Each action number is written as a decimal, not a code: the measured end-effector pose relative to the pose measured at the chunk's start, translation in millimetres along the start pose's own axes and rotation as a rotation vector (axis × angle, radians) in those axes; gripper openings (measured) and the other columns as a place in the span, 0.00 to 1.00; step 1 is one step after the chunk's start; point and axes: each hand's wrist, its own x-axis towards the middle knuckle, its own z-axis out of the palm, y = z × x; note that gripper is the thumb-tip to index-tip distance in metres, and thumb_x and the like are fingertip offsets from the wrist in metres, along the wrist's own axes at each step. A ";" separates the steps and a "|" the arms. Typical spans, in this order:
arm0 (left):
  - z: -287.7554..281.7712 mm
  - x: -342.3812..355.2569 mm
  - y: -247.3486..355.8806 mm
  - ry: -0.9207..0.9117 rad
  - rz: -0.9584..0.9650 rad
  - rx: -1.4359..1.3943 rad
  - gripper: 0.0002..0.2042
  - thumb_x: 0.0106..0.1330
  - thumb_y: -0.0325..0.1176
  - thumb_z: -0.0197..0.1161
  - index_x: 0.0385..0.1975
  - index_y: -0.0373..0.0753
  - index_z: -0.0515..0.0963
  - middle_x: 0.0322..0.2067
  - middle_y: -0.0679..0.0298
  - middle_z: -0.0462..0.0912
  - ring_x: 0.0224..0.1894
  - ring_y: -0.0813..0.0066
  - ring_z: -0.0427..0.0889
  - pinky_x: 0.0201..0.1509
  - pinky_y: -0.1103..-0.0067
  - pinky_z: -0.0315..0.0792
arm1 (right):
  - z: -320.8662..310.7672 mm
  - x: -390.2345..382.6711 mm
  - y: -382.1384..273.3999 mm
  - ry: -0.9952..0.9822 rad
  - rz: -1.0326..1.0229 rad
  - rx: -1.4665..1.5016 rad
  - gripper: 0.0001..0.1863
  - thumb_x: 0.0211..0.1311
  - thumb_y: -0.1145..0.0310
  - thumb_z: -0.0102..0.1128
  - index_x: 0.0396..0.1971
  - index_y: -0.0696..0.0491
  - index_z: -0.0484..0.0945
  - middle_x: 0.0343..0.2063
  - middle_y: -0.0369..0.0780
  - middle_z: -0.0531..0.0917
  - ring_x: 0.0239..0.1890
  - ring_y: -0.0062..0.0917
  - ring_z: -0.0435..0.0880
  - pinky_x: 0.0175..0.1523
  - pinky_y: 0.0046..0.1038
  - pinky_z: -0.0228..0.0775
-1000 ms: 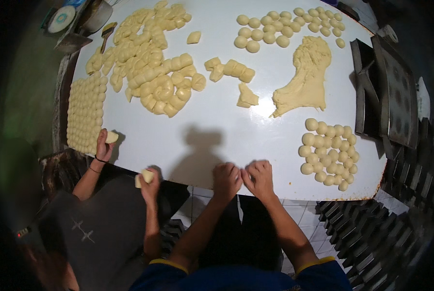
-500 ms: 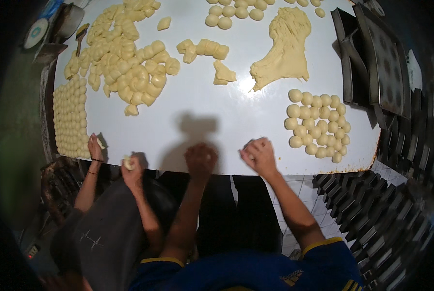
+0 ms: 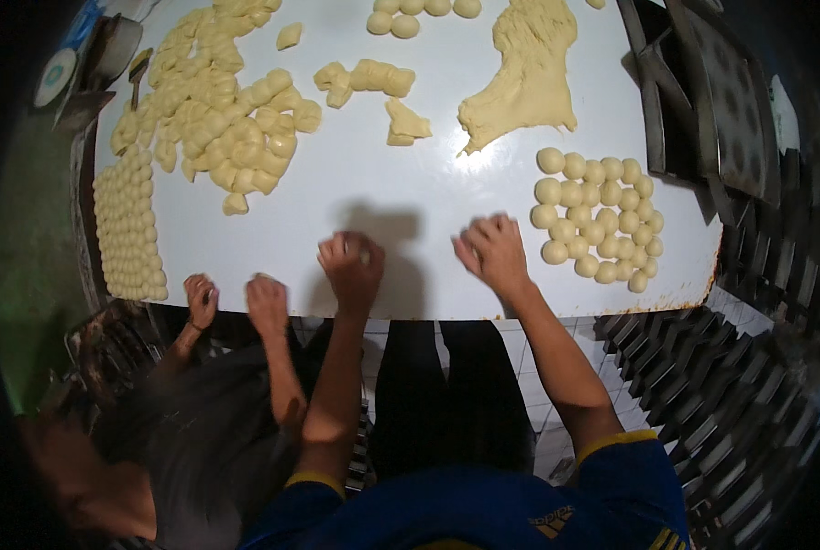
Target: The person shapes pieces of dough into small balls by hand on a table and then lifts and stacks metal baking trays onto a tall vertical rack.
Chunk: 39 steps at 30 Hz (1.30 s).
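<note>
Head view: your left hand (image 3: 350,268), right hand (image 3: 496,252) curled over surface (image 3: 446,183); can't tell if clamped. Dough balls (image 3: 593,232) likely soft, light: cup sides.

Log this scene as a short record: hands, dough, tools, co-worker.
Left hand: curled over white tabletop; contents hidden
Right hand: curled, left of dough balls; contents hidden
Dough slab: beyond right hand
Cut dough pieces: heaped, upper left
Brush: beside that heap
Metal pans: table's right edge
Co-worker's hands: near edge, left of yours
</note>
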 end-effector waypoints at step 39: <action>37.0 -11.3 206.6 -0.278 0.222 -0.564 0.20 0.57 0.26 0.69 0.50 0.35 0.74 0.48 0.51 0.75 0.55 0.49 0.72 0.61 0.60 0.67 | -171.0 -132.0 46.3 0.504 0.826 0.253 0.15 0.62 0.79 0.61 0.49 0.54 0.82 0.46 0.41 0.79 0.47 0.29 0.80 0.45 0.25 0.71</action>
